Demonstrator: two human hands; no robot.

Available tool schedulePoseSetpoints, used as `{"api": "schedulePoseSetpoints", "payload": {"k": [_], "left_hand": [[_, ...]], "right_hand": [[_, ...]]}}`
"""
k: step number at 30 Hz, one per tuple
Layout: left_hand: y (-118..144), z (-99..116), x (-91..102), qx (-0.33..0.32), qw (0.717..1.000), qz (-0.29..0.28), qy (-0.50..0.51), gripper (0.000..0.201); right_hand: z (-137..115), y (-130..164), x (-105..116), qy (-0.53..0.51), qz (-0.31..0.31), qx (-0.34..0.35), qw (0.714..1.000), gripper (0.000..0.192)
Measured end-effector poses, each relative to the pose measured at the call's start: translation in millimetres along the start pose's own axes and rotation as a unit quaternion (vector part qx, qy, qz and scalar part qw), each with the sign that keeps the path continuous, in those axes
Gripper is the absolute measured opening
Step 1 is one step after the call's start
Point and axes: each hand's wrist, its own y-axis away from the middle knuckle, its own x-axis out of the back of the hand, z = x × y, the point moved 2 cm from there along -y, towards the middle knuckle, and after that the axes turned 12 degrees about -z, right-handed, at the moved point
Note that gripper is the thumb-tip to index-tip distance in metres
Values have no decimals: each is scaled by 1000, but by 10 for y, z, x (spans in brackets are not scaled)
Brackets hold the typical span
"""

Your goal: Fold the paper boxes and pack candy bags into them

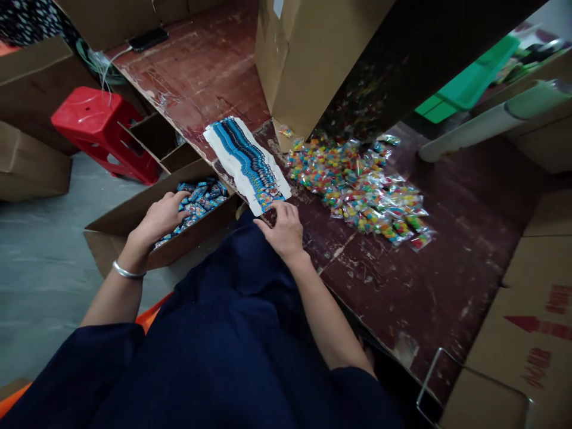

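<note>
My left hand (161,217) hovers over an open cardboard box (129,217) beside the table edge. Its fingers are loosely curved and apart, with nothing visible between them. Inside the box lie many small blue printed packs (203,199). On the table, a fanned row of flat blue printed cartons (243,152) overlaps on a white sheet (227,161). At the near end of that row is my right hand (285,229), fingertips by the last carton and thumb held apart. To its right spreads a pile of small clear bags of colourful candies (366,190).
A tall cardboard box (308,59) stands behind the candy bags. A red plastic stool (92,119) is at the left, and a phone (149,39) lies at the far table edge. Right of the table are a white roll (473,128), a green bin (469,83) and a printed carton (536,280).
</note>
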Motion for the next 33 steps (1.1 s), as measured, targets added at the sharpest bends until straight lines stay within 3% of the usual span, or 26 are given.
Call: {"api": "schedulePoseSetpoints", "payload": {"k": [2,4,6,8,10,12,13,15,18,22,25,29,31,33], "left_hand": [[-21,108,-76,-34,998,-11,50,41],[-70,293,-215,-85,986,-36,138,31],[-141,495,-387,-125,950,-69,279,28],[-223,686,-588,-122,873,-129,454,38],[-293,874,-794,-101,764,-207,602,48],[-333,1049,-963,-82,669,-281,684,52],[-341,1121,-1025,-75,636,-308,704,52],[-336,1223,-1089,-72,600,-328,726,49],[-279,1283,-1054,-112,595,-322,728,41],[-156,1289,-920,-186,623,-341,679,58],[-74,1294,-862,-200,653,-351,641,64],[15,1354,-864,-213,691,-357,591,54],[34,1401,-882,-219,711,-319,587,48],[39,1453,-909,-222,728,-256,596,46]], "right_hand": [[-51,-123,-124,50,-14,3,999,38],[-67,-177,-172,77,-19,16,997,25],[-54,-146,-139,71,-6,47,996,9],[-43,-35,-45,42,29,88,995,12],[-67,133,64,12,72,133,988,16],[-133,319,150,-11,99,181,979,17],[-176,407,182,-20,103,202,974,19],[-259,546,235,-35,96,234,967,24],[-331,625,332,-56,60,222,972,28],[-304,530,494,-99,-19,78,992,58],[-265,432,593,-156,-90,11,984,50],[-223,385,677,-261,-144,-36,954,36],[-213,403,681,-297,-119,-51,946,39],[-204,445,656,-313,-24,-69,947,37]]}}
